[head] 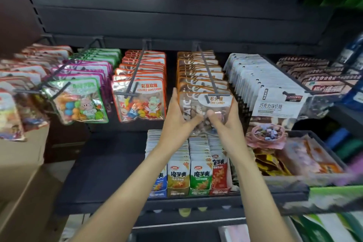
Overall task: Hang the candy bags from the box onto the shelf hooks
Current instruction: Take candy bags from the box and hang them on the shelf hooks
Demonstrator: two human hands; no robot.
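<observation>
Both the left hand and the right hand pinch the stone candy bag, fingers curled, at the hook tip. It seems threaded; letting go early could drop it.

I hold the stone candy bag with both hands at the tip of its shelf hook: my left hand grips its left edge, my right hand its right. Left of this hook hang the colour beans candy bags; right of it, chocolate milk candy bags.
</observation>
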